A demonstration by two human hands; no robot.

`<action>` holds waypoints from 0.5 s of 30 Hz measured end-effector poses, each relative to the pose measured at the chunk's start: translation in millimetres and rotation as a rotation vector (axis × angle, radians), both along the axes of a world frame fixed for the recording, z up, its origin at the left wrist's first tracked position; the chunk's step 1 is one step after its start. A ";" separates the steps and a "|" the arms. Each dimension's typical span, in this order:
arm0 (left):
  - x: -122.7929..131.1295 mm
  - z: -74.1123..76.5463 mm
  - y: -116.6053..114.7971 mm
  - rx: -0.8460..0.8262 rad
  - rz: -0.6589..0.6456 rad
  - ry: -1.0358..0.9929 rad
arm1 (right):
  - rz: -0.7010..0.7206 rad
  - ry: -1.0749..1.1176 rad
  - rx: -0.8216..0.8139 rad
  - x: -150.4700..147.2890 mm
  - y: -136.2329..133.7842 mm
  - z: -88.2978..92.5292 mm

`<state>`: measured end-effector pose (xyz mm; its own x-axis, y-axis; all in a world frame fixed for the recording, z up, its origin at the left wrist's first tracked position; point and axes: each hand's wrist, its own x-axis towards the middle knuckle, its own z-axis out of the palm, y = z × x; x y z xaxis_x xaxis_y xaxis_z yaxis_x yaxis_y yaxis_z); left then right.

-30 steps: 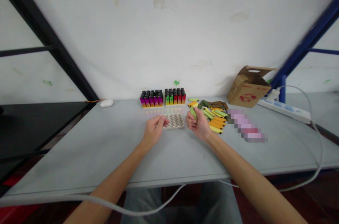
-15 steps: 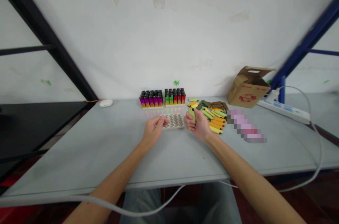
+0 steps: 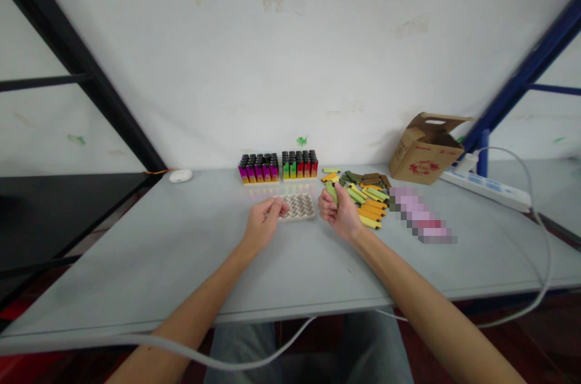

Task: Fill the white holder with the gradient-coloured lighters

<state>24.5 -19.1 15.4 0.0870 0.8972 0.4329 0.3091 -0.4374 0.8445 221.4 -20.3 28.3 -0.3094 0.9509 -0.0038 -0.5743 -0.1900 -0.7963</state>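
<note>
In the middle of the table lies a white slotted tray (image 3: 299, 207) with bare slots. My left hand (image 3: 264, 219) is closed at its left end, fingers curled over the rim and covering that side. A light green lighter (image 3: 331, 192) is in my right hand (image 3: 340, 210), gripped between thumb and curled fingers just right of the tray. Beside and behind that hand loose lighters (image 3: 372, 213) in yellow, orange, green and brown lie in a pile. Behind the tray stand two filled racks: purple lighters (image 3: 258, 169) on the left, green and red lighters (image 3: 300, 165) on the right.
An open cardboard box (image 3: 424, 151) stands at the back right, next to a white power strip (image 3: 488, 188) with a cable. A blurred pink item (image 3: 420, 214) lies in front of the box. At the back left is a small white case (image 3: 180, 176).
The green lighter in my right hand has tilted slightly. My left hand stays on the tray, and the rest looks the same.
</note>
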 end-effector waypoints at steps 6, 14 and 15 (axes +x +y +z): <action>-0.2 -1.1 1.1 0.007 -0.004 0.004 | 0.082 -0.001 0.007 1.0 0.6 -1.4; 0.4 -0.2 0.4 0.009 -0.011 -0.001 | 0.140 0.026 -0.034 1.0 0.8 -2.0; 0.4 0.2 0.1 0.007 -0.008 0.002 | 0.127 0.026 -0.038 0.8 0.5 -1.6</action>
